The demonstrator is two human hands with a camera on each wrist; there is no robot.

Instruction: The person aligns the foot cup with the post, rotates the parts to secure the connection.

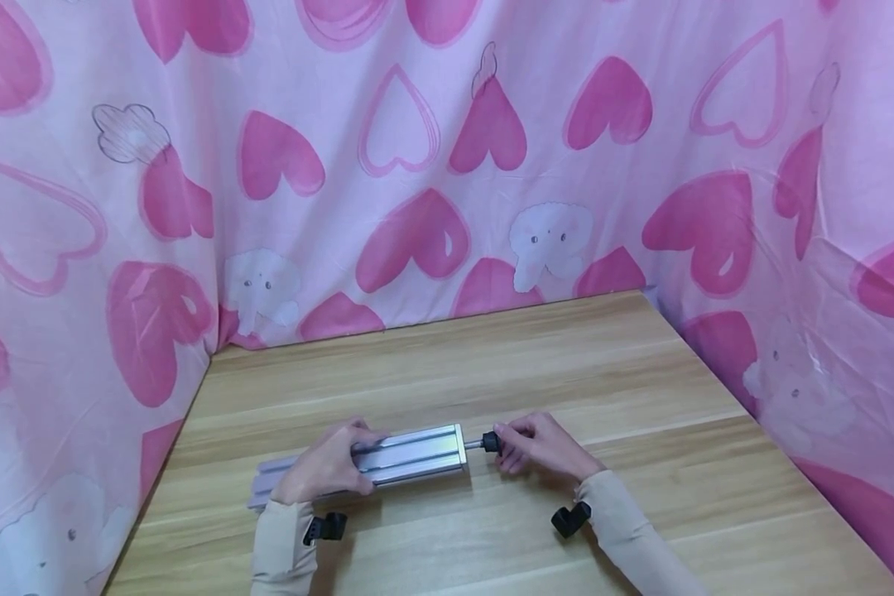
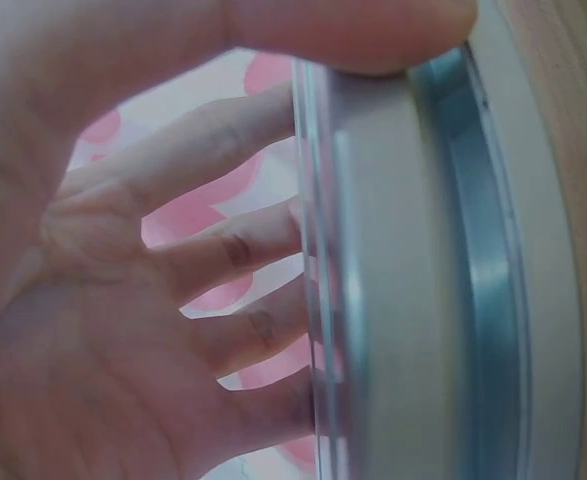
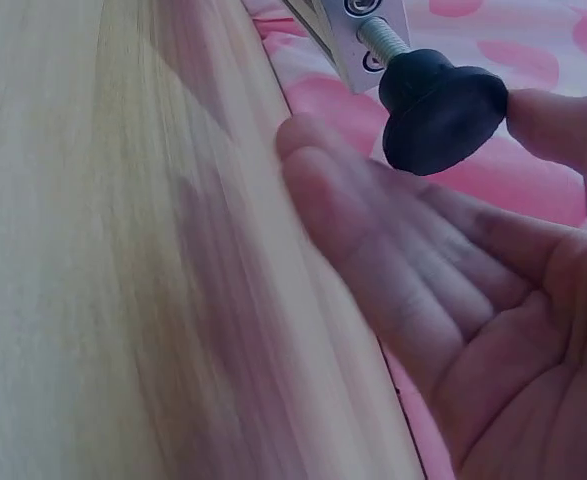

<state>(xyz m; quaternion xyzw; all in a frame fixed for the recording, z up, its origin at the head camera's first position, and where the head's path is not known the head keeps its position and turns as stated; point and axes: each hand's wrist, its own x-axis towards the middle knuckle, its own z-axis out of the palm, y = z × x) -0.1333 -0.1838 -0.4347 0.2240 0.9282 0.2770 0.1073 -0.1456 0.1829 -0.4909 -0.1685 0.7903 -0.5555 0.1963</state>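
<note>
My left hand (image 1: 331,465) grips a silver slotted aluminium profile (image 1: 417,454) across its width, thumb on the near side and fingers on the far side. The profile lies lengthwise from left to right, raised over the table at its right end. From the end plate (image 1: 460,445) sticks a threaded rod (image 3: 381,38) with a black levelling foot (image 3: 445,118) on it. With thumb and fingers, my right hand (image 1: 540,447) pinches that foot; the thumb touches its rim in the right wrist view, and the other fingers reach out below, slightly blurred.
A wood-grain table (image 1: 492,364) lies under the hands. Pink curtains (image 1: 432,165) with hearts and elephants hang along the back and both sides. A small black wrist mount (image 1: 570,520) sits at the right sleeve, another black mount (image 1: 326,527) at the left sleeve.
</note>
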